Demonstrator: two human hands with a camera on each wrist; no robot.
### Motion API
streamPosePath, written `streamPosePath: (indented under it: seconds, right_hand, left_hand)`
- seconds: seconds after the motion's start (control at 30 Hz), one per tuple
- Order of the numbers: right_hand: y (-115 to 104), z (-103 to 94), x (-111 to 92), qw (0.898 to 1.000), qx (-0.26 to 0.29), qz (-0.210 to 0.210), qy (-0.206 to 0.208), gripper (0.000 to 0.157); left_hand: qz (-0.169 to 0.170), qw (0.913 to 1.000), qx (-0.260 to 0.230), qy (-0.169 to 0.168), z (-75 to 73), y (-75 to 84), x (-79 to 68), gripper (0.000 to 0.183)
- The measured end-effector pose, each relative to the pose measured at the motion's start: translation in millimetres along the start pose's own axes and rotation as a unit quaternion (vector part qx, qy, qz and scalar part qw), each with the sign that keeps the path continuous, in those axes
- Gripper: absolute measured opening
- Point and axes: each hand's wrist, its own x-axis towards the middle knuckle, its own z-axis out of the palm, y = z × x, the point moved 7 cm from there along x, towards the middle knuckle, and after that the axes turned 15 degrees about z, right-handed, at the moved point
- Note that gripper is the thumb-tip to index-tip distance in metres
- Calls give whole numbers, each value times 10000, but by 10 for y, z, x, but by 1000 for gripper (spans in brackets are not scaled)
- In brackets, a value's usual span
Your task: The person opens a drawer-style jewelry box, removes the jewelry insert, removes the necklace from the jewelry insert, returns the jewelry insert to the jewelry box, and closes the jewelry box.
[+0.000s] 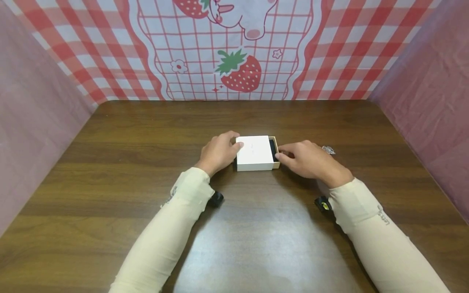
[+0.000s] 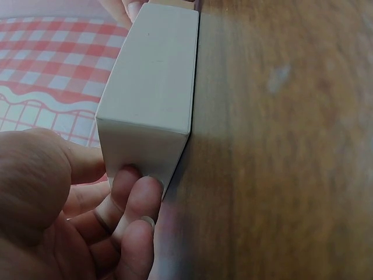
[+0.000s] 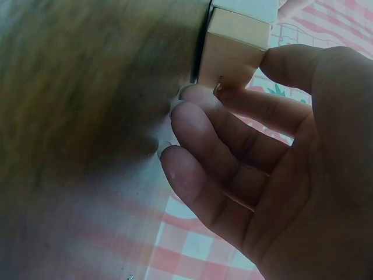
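A white cardboard slide box (image 1: 254, 151) lies flat on the wooden table. From its right end a tan inner drawer (image 3: 236, 55) sticks out a little, with something black inside. My left hand (image 1: 219, 151) grips the sleeve's left end, thumb on top; in the left wrist view its curled fingertips (image 2: 143, 195) press against the white end face. My right hand (image 1: 310, 160) is at the drawer's end, pinching it between thumb and index finger, while its other fingers curl below. A small tab shows at the drawer's end face by the index fingertip.
Behind my right hand lies a small crumpled shiny piece (image 1: 328, 150), partly hidden. Dark wrist cameras (image 1: 216, 199) hang under both cuffs. A red checked strawberry cloth (image 1: 242, 73) rises along the table's (image 1: 121, 171) back edge, with pink cloth at both sides.
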Motion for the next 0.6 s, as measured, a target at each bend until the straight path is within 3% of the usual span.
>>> streamPosePath:
  seconds: [0.6]
  right_hand:
    - [-33,6,14,10000,16,-33,-21,24]
  left_hand:
    - [-6,9999,-136,-39,-12,-17,1,46]
